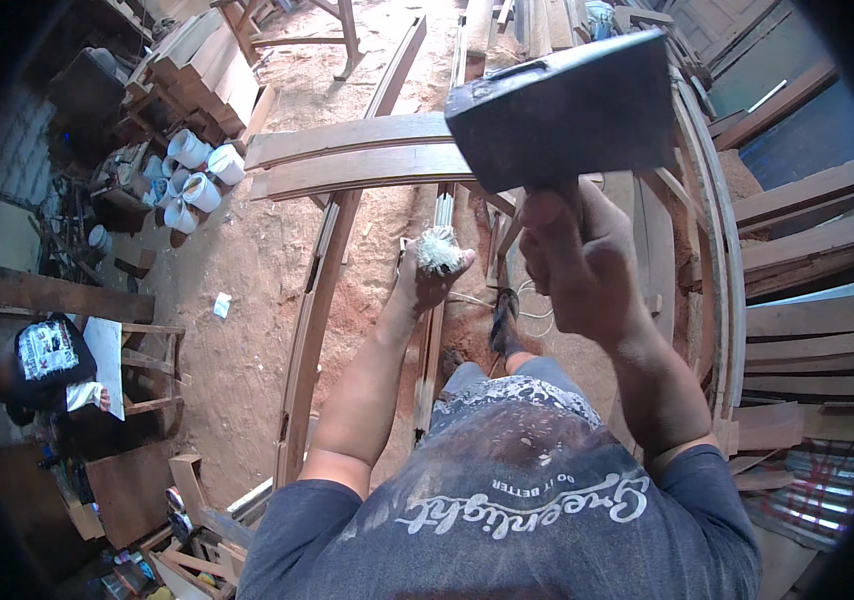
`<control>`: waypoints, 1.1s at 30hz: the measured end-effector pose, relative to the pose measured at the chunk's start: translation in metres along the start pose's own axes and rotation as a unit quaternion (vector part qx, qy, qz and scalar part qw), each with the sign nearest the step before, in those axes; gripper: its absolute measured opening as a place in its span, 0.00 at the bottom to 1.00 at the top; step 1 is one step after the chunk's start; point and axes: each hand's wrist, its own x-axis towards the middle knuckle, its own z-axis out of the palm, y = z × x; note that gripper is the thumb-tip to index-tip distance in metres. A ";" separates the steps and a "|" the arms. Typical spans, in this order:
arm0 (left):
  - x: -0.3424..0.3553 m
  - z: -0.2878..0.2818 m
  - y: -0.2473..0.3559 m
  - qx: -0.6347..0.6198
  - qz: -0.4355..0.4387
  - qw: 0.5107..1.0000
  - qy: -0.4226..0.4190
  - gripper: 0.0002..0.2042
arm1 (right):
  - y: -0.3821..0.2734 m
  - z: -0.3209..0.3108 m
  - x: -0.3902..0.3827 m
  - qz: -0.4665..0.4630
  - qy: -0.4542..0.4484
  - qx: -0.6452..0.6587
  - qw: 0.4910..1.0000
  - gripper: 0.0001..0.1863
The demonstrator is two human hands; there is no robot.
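Observation:
Raised high on the right, a mallet (567, 120) with a large dark block head is gripped by its handle in my closed right hand (582, 255). My left hand (427, 282) is wrapped round an upright chisel (440, 250), whose pale handle end is frayed and splayed. The chisel's blade is hidden below my fist. Under that hand runs a long narrow wooden beam (430, 370), pointing away from me. The mallet head is apart from the chisel, above and to its right.
Left of it lies another long beam (319, 270) with slots cut in it. Two curved boards (347, 172) cross both beams farther off. White buckets (202, 192) stand at the left, near a seated person (52, 360). Stacked planks (812, 255) line the right side.

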 end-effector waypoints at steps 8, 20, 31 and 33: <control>0.009 0.009 -0.003 -0.039 -0.005 0.999 0.014 0.10 | 0.065 0.003 0.017 0.065 -0.132 -0.322 0.935 0.18; -0.031 0.021 -0.024 0.212 0.044 0.976 0.037 0.09 | 0.075 0.006 -0.015 0.183 -0.128 -0.240 0.945 0.24; 0.058 -0.016 0.112 -0.007 -0.121 0.993 0.008 0.24 | 0.173 -0.010 -0.104 0.376 0.019 -0.032 0.926 0.24; 0.049 -0.030 0.130 -0.053 -0.103 0.993 -0.004 0.23 | 0.190 -0.019 -0.116 0.388 -0.006 -0.034 0.921 0.24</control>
